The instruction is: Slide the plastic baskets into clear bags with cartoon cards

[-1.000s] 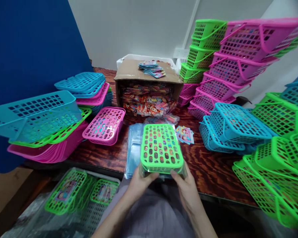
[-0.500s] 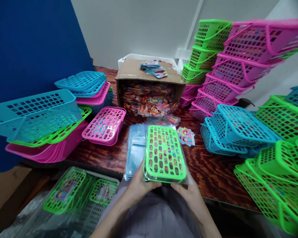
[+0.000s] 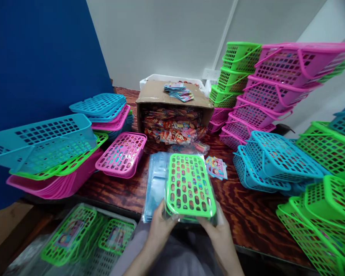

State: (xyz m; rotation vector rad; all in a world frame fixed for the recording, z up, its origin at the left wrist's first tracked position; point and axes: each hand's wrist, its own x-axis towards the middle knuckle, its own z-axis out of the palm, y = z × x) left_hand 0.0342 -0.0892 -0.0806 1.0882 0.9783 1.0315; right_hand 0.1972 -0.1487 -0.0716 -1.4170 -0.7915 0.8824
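A green lidded basket [image 3: 189, 186] in clear plastic wrap rests between both hands at the front edge of the table, with colourful contents showing through the holes of its lid. My left hand [image 3: 161, 226] grips its near left corner, and my right hand [image 3: 217, 232] grips the near right corner. Flat clear plastic bags [image 3: 155, 188] lie partly under the basket on its left. Several printed cards [image 3: 216, 167] lie just beyond its right side.
A cardboard box [image 3: 152, 92] full of small packets stands behind. Pink [image 3: 122, 155] and blue baskets [image 3: 60, 130] are at the left. Stacks of pink [image 3: 278, 84], blue [image 3: 284, 153] and green baskets [image 3: 307, 230] line the right. Below the table's left edge sits a crate with green lids [image 3: 69, 234].
The view has tilted up slightly, so everything sits lower in the picture. Both hands keep their hold on the green basket, with the fingers shifted a little along its near edge.
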